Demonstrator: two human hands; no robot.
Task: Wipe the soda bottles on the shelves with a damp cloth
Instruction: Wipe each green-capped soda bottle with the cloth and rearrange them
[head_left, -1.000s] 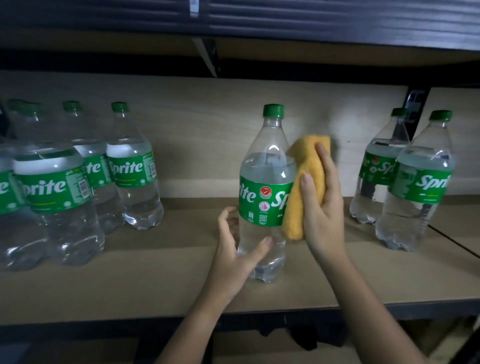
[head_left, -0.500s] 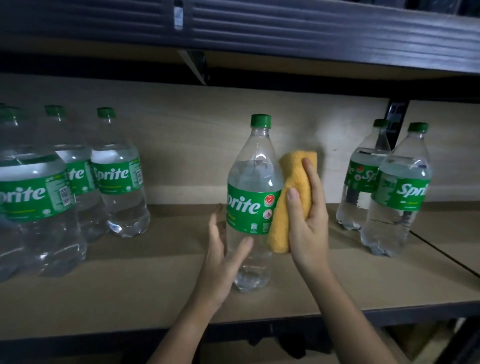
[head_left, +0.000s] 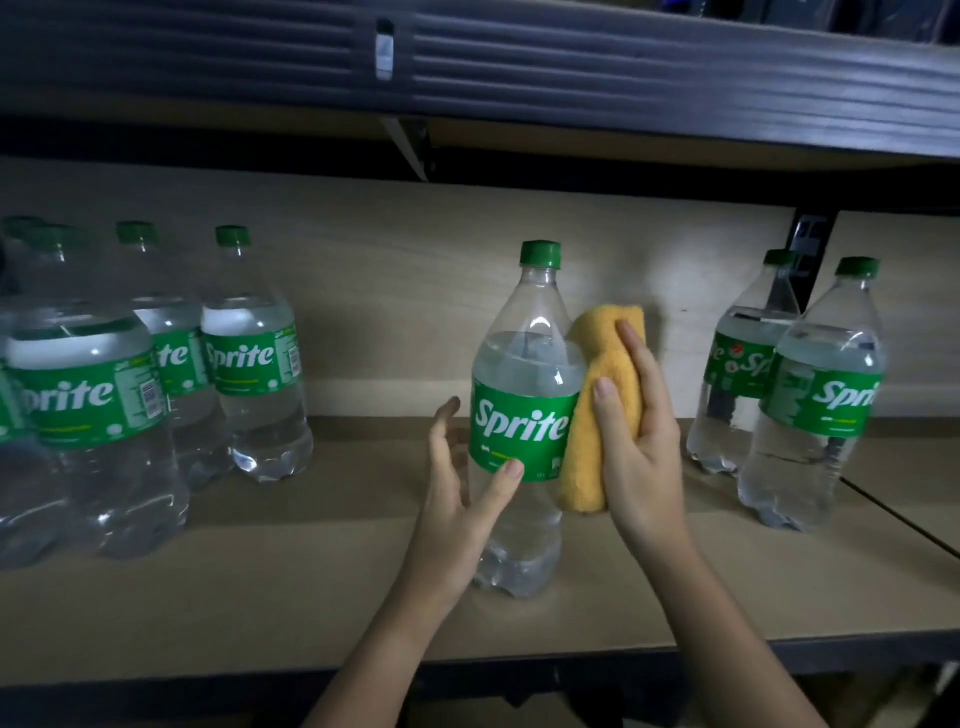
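Right hand (head_left: 636, 447) fingers are gripping the folded yellow cloth (head_left: 597, 415) against the clear green-labelled Sprite bottle (head_left: 524, 415), mid-shelf near the wooden shelf's (head_left: 260, 587) front edge. Left hand (head_left: 457, 499) fingers are spread, steadying it. I'd be turning it gradually while wiping.

Pretty dim overall, light seems to come from the front. Small glare spots on the bottles (head_left: 524, 415), soft shadow on the back panel (head_left: 415, 291). Upper shelf (head_left: 623, 67) bows from wide-angle distortion; edges look slightly soft.
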